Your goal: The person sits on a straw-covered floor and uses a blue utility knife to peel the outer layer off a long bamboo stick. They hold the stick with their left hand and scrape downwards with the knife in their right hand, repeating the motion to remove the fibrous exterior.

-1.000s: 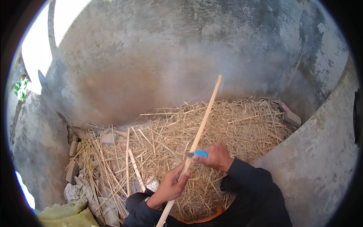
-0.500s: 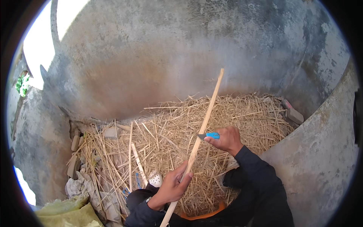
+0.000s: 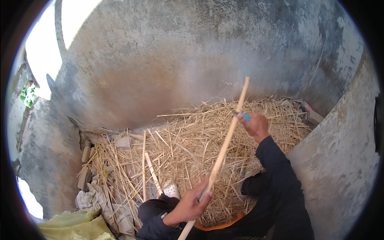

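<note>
A long pale wooden stick (image 3: 225,146) slants up and away from my lap, its far tip in front of the wall. My left hand (image 3: 193,205) is wrapped round its lower part. Farther up, my right hand (image 3: 256,125) grips a knife with a blue handle (image 3: 245,117). The short dark blade lies against the stick's side, not far below the tip. Most of the knife's handle is hidden in my fingers. Beneath the stick spreads a thick heap of straw and wood shavings (image 3: 200,140).
A curved grey wall (image 3: 172,60) closes the far side, with a lower wall (image 3: 340,168) at right. Two loose sticks (image 3: 153,172) lie left of my white perforated shoe (image 3: 172,190). Crumpled sacking (image 3: 100,204), a yellow-green cloth (image 3: 76,226) and a brick (image 3: 313,118) sit round the edges.
My right hand has slid the knife up along the stick toward its far tip. The stick and my left hand have shifted slightly right, and the left hand is lower.
</note>
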The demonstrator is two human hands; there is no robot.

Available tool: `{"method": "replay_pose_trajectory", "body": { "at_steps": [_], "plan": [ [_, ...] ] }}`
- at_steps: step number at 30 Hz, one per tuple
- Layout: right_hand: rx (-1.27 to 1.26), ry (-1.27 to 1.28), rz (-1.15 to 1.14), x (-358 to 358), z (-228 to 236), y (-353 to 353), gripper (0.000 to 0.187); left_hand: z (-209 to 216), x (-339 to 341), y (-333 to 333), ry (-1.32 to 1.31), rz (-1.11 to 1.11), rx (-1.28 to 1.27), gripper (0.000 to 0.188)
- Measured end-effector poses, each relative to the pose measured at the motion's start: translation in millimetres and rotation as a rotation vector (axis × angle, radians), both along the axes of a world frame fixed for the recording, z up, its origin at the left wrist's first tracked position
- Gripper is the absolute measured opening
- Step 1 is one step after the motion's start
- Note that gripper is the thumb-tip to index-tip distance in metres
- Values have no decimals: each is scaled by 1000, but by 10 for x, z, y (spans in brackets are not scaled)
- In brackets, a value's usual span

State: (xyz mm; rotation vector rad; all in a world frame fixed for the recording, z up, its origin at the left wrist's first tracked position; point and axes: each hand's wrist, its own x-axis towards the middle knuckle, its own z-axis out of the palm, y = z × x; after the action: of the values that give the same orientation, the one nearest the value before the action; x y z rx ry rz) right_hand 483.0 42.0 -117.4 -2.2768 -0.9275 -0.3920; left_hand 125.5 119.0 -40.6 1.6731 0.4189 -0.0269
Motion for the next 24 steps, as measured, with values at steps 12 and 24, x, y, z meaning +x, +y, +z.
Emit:
{"method": "replay_pose_trajectory", "body": {
  "at_steps": [12,24],
  "plan": [
    [-33,-48,-173,497,116,-310,84,70,-755,-506,12,41,-14,48],
    [-194,14,-355,379,4,-196,87,516,-1179,-815,209,150,121,47]
  ]
}}
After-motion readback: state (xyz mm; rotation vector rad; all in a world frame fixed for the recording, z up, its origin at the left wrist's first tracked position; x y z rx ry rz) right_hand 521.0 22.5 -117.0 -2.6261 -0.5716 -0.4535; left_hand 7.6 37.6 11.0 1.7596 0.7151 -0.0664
